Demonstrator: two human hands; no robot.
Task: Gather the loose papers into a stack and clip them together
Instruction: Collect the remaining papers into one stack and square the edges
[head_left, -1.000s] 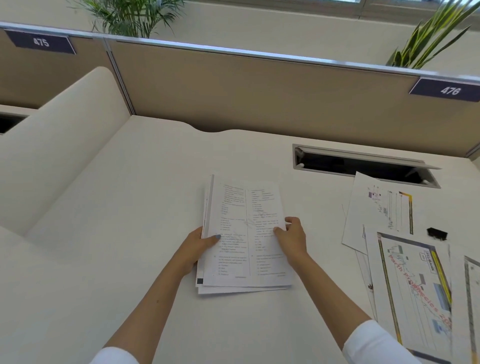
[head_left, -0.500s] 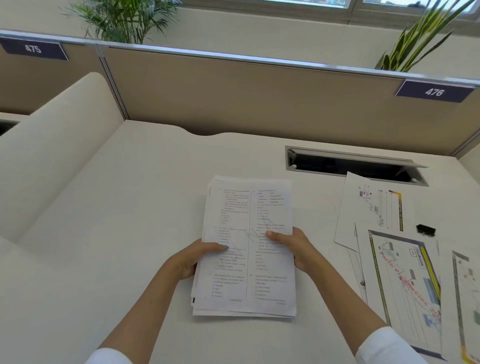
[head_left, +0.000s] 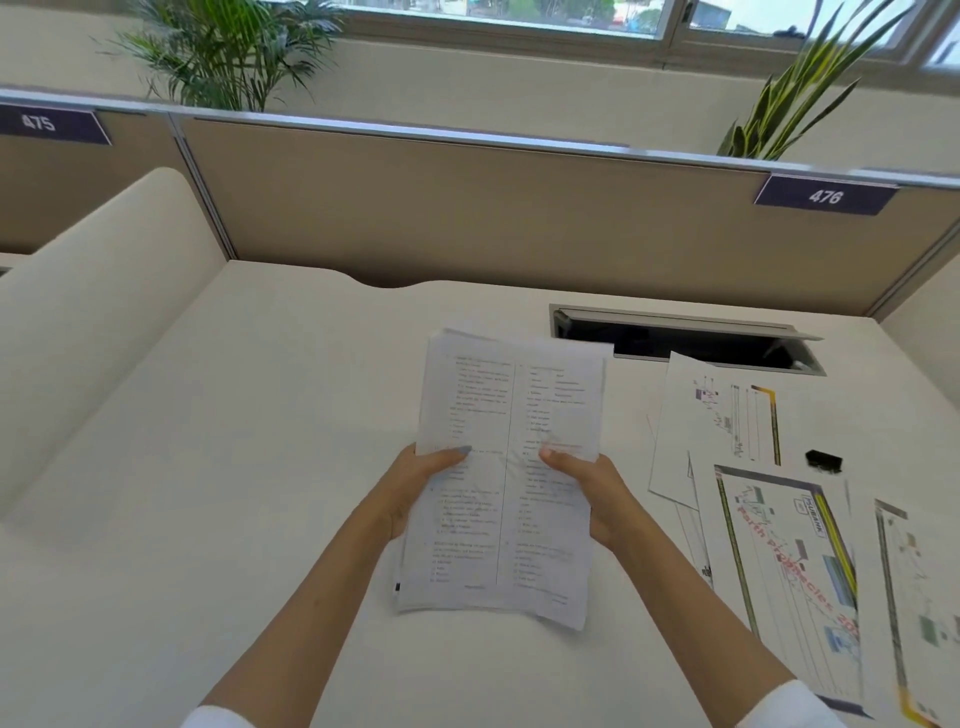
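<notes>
A stack of white printed papers (head_left: 511, 415) with two columns of text is held upright-tilted above the white desk (head_left: 260, 467). My left hand (head_left: 415, 488) grips its left edge, thumb on top. Its right edge is held by my right hand (head_left: 592, 493), thumb on the page. The stack's lower edge is near or touching the desk. A small black binder clip (head_left: 823, 461) lies on the desk to the right, apart from both hands.
Several colour-printed sheets (head_left: 779, 561) lie spread at the right, one reaching the desk's cable slot (head_left: 680, 338). A beige partition (head_left: 467, 208) labelled 475 and 476 closes the back. A curved white divider (head_left: 78, 332) rises at the left.
Both hands have lifted the stack off the desk and tilted it up towards me; the sheets look more squared together. The view has tipped upward.
</notes>
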